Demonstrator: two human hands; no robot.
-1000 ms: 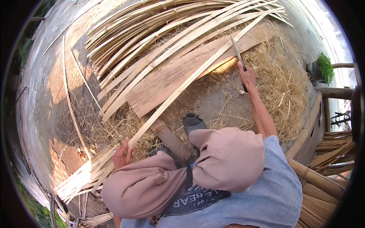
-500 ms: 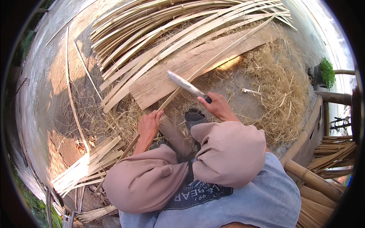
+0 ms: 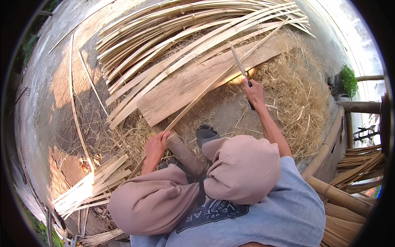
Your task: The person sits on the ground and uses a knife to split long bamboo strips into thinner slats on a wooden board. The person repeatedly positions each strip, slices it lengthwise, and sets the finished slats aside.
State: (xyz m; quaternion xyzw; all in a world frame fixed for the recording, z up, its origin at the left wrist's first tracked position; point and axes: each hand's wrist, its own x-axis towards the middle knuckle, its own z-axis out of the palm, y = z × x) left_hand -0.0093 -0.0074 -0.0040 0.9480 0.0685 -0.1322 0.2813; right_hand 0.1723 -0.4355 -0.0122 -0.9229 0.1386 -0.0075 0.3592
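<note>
A long, narrow bamboo strip [image 3: 200, 96] slants from my lap up to the far right, across a flat wooden board [image 3: 181, 91]. My left hand [image 3: 155, 148] is closed around the strip near its lower part. My right hand [image 3: 255, 91] grips a knife [image 3: 238, 59] by its dark handle, arm stretched forward. The blade points away from me and lies against or just over the strip's far part; whether they touch I cannot tell. Below the board, a dark shoe [image 3: 206, 132] shows between my hands.
Many split bamboo strips [image 3: 164, 37] lie in a row beyond the board. Curly shavings [image 3: 302, 107] cover the ground at right. Shorter strips [image 3: 92, 183] are piled at lower left. Bamboo poles [image 3: 339, 197] and a green plant [image 3: 349, 81] stand at the right.
My right hand has moved forward and right with the knife, from near the strip's middle to its far part. The blade has turned to point more away from me. My left hand keeps its hold.
</note>
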